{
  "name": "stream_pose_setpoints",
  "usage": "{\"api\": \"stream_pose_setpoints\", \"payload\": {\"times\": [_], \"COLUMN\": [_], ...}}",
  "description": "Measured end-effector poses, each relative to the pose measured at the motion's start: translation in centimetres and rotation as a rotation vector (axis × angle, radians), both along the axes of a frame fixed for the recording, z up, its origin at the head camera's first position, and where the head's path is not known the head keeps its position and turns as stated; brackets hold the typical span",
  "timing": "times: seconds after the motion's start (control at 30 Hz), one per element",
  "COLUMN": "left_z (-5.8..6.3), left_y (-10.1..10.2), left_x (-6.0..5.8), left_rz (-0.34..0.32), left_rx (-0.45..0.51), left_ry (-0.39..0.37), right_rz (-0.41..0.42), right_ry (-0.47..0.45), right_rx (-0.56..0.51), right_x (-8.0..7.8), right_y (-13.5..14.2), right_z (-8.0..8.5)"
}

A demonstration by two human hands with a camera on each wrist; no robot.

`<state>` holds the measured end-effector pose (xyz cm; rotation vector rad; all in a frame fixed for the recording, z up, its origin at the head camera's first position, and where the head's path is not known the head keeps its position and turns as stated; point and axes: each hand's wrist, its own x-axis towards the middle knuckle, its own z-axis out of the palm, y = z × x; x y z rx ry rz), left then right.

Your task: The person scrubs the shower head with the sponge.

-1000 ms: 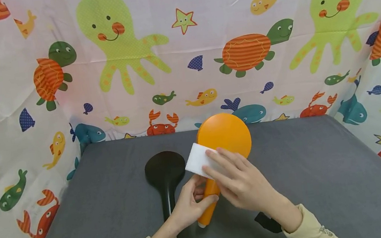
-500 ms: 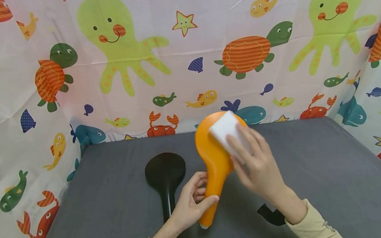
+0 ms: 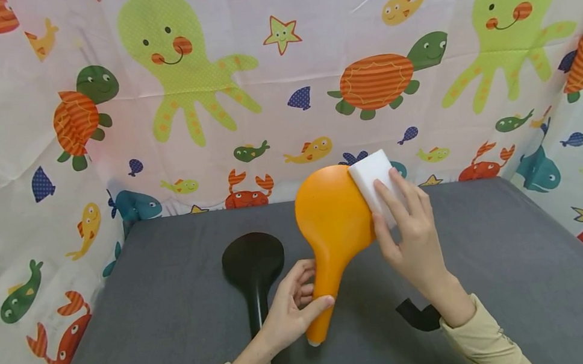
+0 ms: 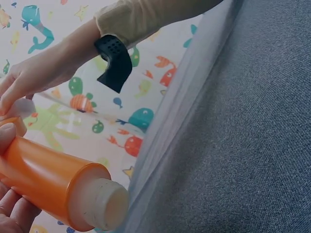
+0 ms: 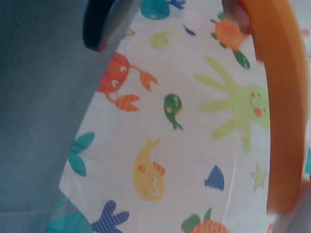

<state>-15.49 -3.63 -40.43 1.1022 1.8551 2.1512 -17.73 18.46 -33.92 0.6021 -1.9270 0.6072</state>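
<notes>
My left hand point(image 3: 292, 303) grips the handle of an orange shower head point(image 3: 330, 213), held tilted above the table with its round head up. A white threaded end point(image 4: 109, 201) shows at the bottom of the handle in the left wrist view. My right hand point(image 3: 413, 243) holds a white sponge block point(image 3: 370, 178) between thumb and fingers, against the upper right rim of the orange head. The right wrist view shows the orange rim point(image 5: 286, 107) edge-on. Left of it lies a black shower head point(image 3: 253, 262), its lower handle partly hidden by my left forearm.
The grey cloth-covered table point(image 3: 177, 317) spreads under both hands. A white curtain point(image 3: 271, 105) printed with sea animals stands behind it and along both sides. Black straps point(image 3: 419, 315) hang at the wrists.
My right hand has moved the sponge from the neck of the orange shower head up across its face to the right rim. The orange head has turned slightly; my left hand keeps its grip.
</notes>
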Motion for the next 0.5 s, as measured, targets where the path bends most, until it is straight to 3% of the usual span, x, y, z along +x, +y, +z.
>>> {"api": "stream_pose_setpoints", "payload": {"times": [0.07,0.2,0.3,0.37,0.5], "left_z": [0.0,0.2,0.3,0.3,0.4], "left_y": [0.0,-0.1,-0.1,-0.1,0.0], "left_x": [0.0,-0.1,-0.1,0.0,0.1], "left_rz": [0.000,0.007,0.009,0.005,-0.004], "left_rx": [0.002,0.020,0.040,0.043,0.040], "left_ry": [-0.004,-0.037,-0.067,-0.079,-0.082], "right_rz": [0.019,0.145,0.217,0.217,0.118], "right_ry": [0.028,0.143,0.175,0.182,0.140], "right_rx": [0.022,0.204,0.299,0.277,0.084], "right_x": [0.3,1.4,1.7,1.5,0.4], "right_y": [-0.4,-2.1,-2.8,-2.6,-1.3], "right_z": [-0.3,-1.6,-2.3,-2.2,-1.2]}}
